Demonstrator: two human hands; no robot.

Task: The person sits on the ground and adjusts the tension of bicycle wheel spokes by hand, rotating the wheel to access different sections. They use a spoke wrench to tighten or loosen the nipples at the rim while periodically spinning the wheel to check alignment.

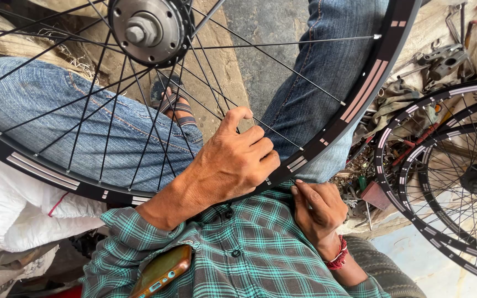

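Wheel: a black bicycle wheel [360,94] rests across the lap, its rim running from lower left up to upper right, over the jeans [56,110].
Hub: the metal hub [147,25] sits at the top, with thin spokes [282,135] fanning out from it.
Left hand: the left hand [233,163] reaches through the wheel, thumb and fingers pinched on a spoke near the rim.
Right hand: the right hand [318,207] sits just under the rim, fingers curled against its outer edge; what they grip, I can't tell.
Chest: there's a phone [161,270] in the pocket of the green checked shirt [260,248].
Right side: more black wheels [448,182] lean there, scattered tools [443,58] above them.
Left side: a white sack [12,215].
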